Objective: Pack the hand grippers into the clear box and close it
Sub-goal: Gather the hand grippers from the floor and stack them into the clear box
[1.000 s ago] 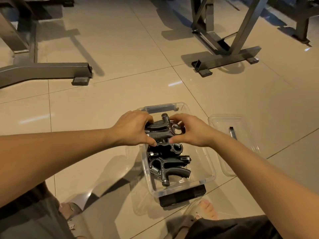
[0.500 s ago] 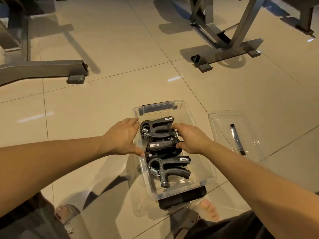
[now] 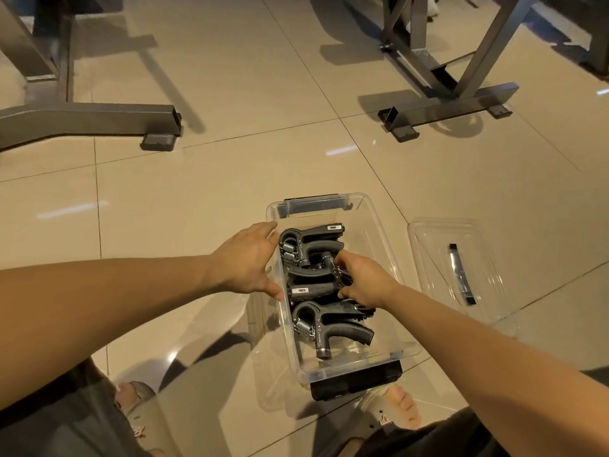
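Observation:
A clear box [image 3: 379,232] with dark latches at both ends stands open on the floor tiles. Inside lie three black hand grippers with steel springs: one at the far end [image 3: 309,240], one in the middle [image 3: 313,282], one at the near end [image 3: 333,328]. My left hand [image 3: 245,258] rests with straight fingers against the box's left wall. My right hand [image 3: 361,280] is inside the box, its fingers curled round the middle gripper's handle. The clear lid [image 3: 458,268] lies upside down on the floor to the right of the box.
Grey metal equipment frames stand on the floor, one at the far left [image 3: 99,117] and one at the far right [image 3: 448,103]. My feet in sandals [image 3: 400,407] are just behind the box's near end. Bare tiles surround the box.
Both hands lowered the upper gripper into the box. My left hand let go and moved out to the left wall. My right hand stayed on the middle gripper.

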Motion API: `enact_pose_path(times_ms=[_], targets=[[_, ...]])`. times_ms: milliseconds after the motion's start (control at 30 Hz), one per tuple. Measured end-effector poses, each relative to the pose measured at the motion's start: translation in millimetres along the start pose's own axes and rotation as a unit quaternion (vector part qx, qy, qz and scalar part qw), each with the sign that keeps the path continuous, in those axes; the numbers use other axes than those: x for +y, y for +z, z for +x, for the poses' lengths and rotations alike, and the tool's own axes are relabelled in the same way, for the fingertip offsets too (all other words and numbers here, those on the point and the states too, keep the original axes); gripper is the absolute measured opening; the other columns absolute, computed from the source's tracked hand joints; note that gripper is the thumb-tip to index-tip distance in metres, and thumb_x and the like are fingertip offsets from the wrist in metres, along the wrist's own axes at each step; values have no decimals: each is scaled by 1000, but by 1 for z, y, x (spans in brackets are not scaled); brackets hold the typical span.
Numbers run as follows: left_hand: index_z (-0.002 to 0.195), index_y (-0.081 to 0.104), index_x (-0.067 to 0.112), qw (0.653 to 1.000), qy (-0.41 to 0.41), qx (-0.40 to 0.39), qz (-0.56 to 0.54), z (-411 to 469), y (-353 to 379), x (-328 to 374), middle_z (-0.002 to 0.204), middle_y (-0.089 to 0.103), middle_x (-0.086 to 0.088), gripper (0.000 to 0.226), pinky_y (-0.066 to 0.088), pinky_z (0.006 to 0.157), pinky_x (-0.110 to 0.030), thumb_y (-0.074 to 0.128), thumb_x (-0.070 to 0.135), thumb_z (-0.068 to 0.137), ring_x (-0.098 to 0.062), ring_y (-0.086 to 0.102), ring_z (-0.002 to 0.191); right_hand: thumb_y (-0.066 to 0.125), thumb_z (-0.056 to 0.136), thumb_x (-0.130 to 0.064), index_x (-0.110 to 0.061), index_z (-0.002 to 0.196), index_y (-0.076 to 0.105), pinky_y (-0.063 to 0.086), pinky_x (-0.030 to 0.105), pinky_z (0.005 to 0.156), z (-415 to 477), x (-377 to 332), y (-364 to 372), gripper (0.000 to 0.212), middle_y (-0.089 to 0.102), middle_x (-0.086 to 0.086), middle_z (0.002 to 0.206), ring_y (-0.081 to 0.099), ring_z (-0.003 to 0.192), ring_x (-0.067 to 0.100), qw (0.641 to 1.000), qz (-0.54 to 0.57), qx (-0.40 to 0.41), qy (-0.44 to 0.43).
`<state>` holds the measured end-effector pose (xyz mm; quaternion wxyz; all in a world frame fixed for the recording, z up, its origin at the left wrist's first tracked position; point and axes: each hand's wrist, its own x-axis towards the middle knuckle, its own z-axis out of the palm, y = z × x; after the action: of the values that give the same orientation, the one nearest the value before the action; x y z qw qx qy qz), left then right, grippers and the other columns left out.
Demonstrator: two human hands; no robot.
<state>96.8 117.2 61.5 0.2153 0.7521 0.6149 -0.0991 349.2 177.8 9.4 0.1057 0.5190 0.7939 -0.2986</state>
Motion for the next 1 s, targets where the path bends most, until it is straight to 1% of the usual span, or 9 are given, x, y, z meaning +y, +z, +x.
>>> enact_pose_path(times_ms=[100,233,367,467,567,667,733,833,1000], targets=[[153,26,2,1000,-2,2,3,0,1,1,167,10,-17,129,18,123,-37,72,80,61,-31,12,153,83,80,-17,-18,126,51,47,32,81,2,1,2,56,65,7,117,56,94,21,1000,1,-1,16],[152,27,2,1000,-5,0,5,1,1,0,167,9,-17,128,18,123,-37,72,80,61,-31,12,153,84,79,-17,-17,131,52,50,34,90,3,1,3,61,65,7,125,61,106,26,999,15,1,30],[153,26,2,1000,-4,2,15,1,3,-1,167,10,-16,128,17,123,-37,71,80,62,-31,13,153,83,80,-18,-17,134,52,50,34,93,1,-3,1,62,64,7,129,61,111,26,999,15,1,38],[154,26,5,999,0,7,35,-1,2,-1,167,12,-15,126,17,123,-39,69,82,64,-30,15,153,83,81,-19,-16,135,53,49,34,95,-3,-9,-9,62,61,5,133,60,117,26,999,9,21,42],[153,31,9,999,3,7,50,-9,-4,-3,166,17,-14,119,21,122,-41,66,82,66,-29,19,152,81,81,-17,-15,128,57,47,29,87,-11,-17,-22,53,64,3,126,60,112,23,998,14,57,34],[144,48,10,998,-3,10,65,-22,-15,-9,163,27,-12,104,28,119,-42,65,80,69,-29,26,149,79,80,-16,-14,123,61,53,35,89,-23,-32,-34,47,66,2,118,62,106,22,995,28,92,27],[139,55,12,997,-12,5,80,-36,-21,-13,161,32,-11,96,32,116,-43,66,78,71,-28,29,147,80,79,-18,-14,119,64,55,39,88,-33,-46,-38,43,68,2,111,64,100,22,993,43,109,20],[137,57,14,996,-20,2,91,-64,-27,-17,152,44,-7,88,40,110,-44,67,74,74,-26,38,140,80,82,-20,-15,114,65,57,38,84,-52,-71,-36,36,67,-1,102,64,93,20,990,69,125,9],[142,52,19,997,-39,37,57,-125,-29,-25,146,50,1,81,47,101,-41,70,66,78,-23,47,132,80,81,-19,-14,113,67,56,39,87,-90,-126,-17,35,68,-1,99,65,95,20,985,97,140,-25]])
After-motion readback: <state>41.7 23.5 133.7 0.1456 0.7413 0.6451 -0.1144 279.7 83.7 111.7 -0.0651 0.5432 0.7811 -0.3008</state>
